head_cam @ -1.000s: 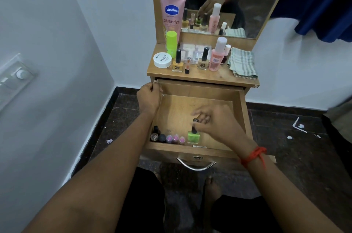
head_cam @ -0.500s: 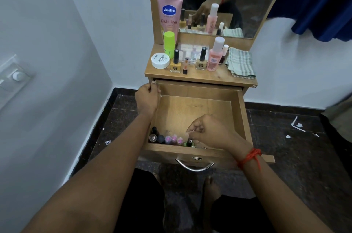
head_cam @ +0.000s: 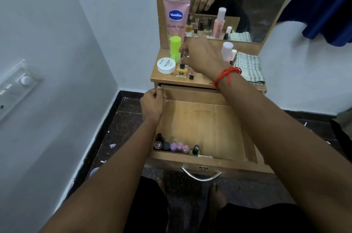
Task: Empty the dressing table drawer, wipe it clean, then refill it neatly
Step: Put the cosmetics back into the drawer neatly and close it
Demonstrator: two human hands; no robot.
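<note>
Drawer [head_cam: 205,124] gripped by left hand [head_cam: 152,103], below right hand [head_cam: 202,55].

The open drawer [head_cam: 202,124] juts toward the near side from under the desk [head_cam: 162,78], with its handle [head_cam: 201,174] on the near face. Inside, a row of small bottles [head_cam: 175,146] lines the near wall from the left corner (one more stands just behind the row's left end). On the desk, a jar [head_cam: 166,65] sits near left, a nail polish bottle [head_cam: 182,70] is just right of it, then a lipstick [head_cam: 191,76]. Behind the jar stands a stick [head_cam: 175,49], and behind that a tube [head_cam: 176,19]. Two tall bottles [head_cam: 227,50] stand further right, beside a folded cloth [head_cam: 249,67] at the right end. The mirror [head_cam: 266,4] rises along the far edge.
</note>
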